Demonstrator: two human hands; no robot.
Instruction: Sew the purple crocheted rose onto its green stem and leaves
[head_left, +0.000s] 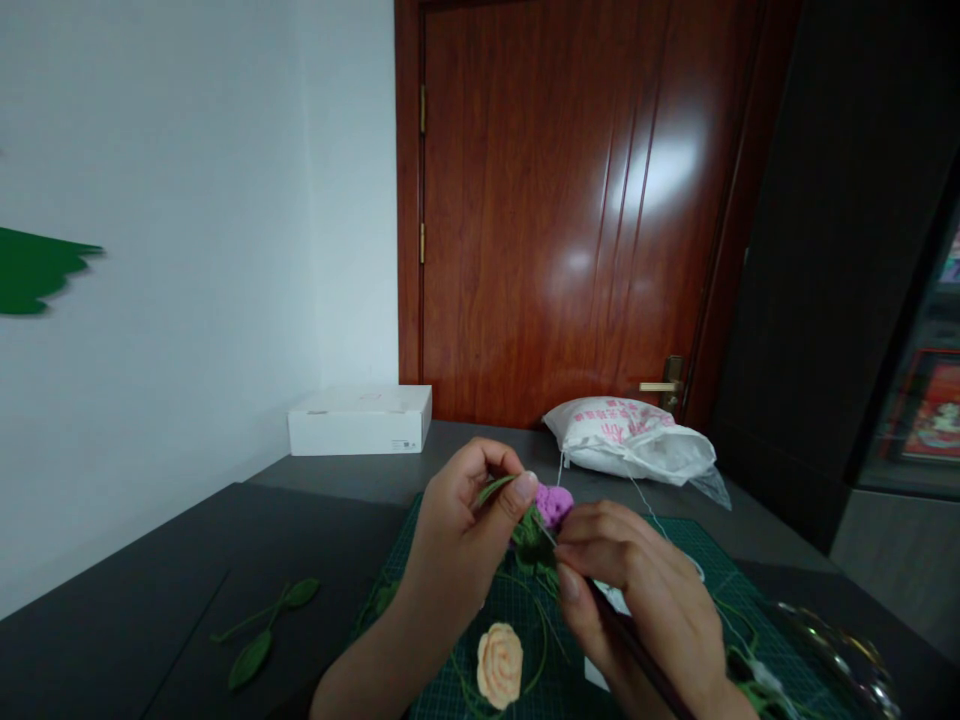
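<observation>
The person's left hand (469, 525) holds its grip closed, thumb and fingertips clamped together on a green crocheted leaf (527, 530) at the base of a purple crocheted flower (553, 505), which sits just beyond the fingertips above the middle of a green gridded cutting mat (679, 548). The right hand (637, 590) is just beside it, its grip closed on a dark slim tool (637, 645), whose shaft runs down toward the near right; its tip is too hidden among the fingers to name it more exactly. A fine white thread (651, 510) runs from the work toward the far right. Green crocheted stems (525, 590) trail down over the mat, and a peach crocheted rose (499, 665) lies on it near the left forearm. On the dark bench (142, 620), left of the mat, lies a crocheted sprig with 2 green leaves (266, 630). Farther off, a white cardboard box (360, 420) stands against the wall at the far left of the bench, and a white sack with pink print (630, 440) lies at the far edge, in front of a glossy reddish-brown wooden door (555, 220). A clear, rounded object (832, 650) sits at the near right, partly out of view and too blurred to identify.
</observation>
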